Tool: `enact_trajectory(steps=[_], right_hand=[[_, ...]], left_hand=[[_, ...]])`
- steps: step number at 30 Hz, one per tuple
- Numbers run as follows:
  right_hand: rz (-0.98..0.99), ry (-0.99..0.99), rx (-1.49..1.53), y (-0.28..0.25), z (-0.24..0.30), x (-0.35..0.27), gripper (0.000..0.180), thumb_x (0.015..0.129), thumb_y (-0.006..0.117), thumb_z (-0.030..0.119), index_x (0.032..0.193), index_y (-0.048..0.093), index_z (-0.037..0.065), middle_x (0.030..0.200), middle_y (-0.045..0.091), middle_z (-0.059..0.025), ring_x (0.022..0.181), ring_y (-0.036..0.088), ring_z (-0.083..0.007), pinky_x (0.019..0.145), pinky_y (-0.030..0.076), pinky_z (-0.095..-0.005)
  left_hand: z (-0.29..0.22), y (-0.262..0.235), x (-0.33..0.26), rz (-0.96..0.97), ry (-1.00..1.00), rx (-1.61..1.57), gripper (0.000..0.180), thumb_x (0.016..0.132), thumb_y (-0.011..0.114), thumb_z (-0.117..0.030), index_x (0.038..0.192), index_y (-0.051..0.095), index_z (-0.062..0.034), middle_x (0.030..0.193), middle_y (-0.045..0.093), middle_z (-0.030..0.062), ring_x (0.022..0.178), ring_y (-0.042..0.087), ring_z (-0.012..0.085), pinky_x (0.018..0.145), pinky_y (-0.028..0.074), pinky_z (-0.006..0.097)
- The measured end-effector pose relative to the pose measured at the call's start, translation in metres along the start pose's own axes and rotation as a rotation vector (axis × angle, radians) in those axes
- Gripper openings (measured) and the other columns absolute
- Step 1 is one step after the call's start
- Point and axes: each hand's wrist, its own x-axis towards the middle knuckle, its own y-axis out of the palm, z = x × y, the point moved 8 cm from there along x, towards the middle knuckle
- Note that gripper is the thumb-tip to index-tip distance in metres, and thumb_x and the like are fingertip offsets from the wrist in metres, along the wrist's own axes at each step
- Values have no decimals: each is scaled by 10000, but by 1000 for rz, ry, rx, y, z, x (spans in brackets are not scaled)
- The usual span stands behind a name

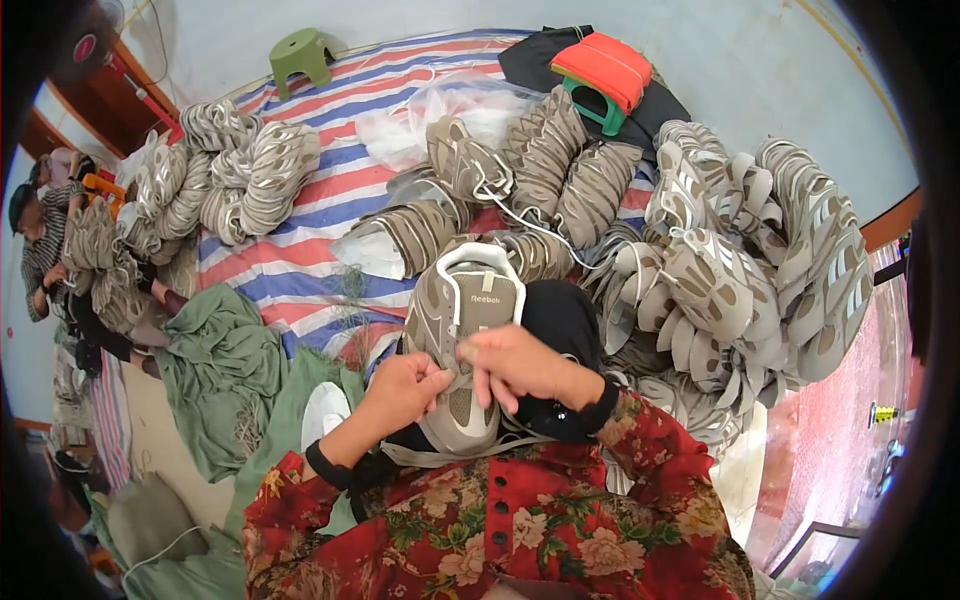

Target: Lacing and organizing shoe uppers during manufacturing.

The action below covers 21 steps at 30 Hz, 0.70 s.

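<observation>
Head view: left hand point(400, 388) and right hand point(515, 362) both pinched shut, fingers point(470, 352) closed on the beige sneaker point(462, 340) in the lap, just before heaps of matching shoes point(740, 270) on a striped tarp point(290, 265).

the shoe point(462, 340) is beige and brown with white trim; the tarp point(300, 255) has red, white and blue stripes; the stool point(300, 55) is green; the sleeves point(650, 440) are red floral.

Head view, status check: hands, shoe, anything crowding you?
Left hand and right hand both on the beige shoe, fingers at its lacing. Shoe rests on the lap. Piles of matching shoes close ahead and right.
</observation>
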Motion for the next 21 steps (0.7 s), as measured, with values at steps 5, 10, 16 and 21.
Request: enact_trajectory(steps=[5, 10, 16, 21], right_hand=[[55, 37, -23, 18, -5, -5, 314, 992, 421, 278, 997, 580, 7, 588, 604, -80, 346, 474, -88, 345, 364, -197], [-32, 51, -82, 11, -1, -16, 345, 971, 401, 180, 1254, 510, 15, 631, 614, -84, 366, 462, -93, 364, 363, -213], [-109, 27, -64, 17, 1, -11, 299, 973, 434, 215, 1111, 559, -19, 629, 629, -120, 358, 451, -102, 356, 355, -209], [-145, -84, -410, 33, 19, -18, 299, 980, 438, 231, 1118, 581, 9, 599, 612, -69, 390, 464, -78, 383, 365, -210]], left_hand=[[-41, 4, -20, -389, 416, 756, 126, 829, 574, -185, 806, 545, -64, 707, 604, 164, 634, 602, 383, 537, 473, 463], [-36, -2, -11, -299, 488, 571, 194, 842, 598, -255, 823, 546, -70, 729, 603, 153, 655, 602, 364, 553, 458, 441], [-20, -3, -19, -318, 617, 426, 157, 830, 590, -196, 807, 524, -56, 746, 543, 130, 728, 564, 337, 623, 447, 409], [-33, 7, -23, -384, 695, 736, 156, 782, 621, -188, 816, 527, -69, 767, 548, 103, 746, 574, 311, 615, 447, 393]])
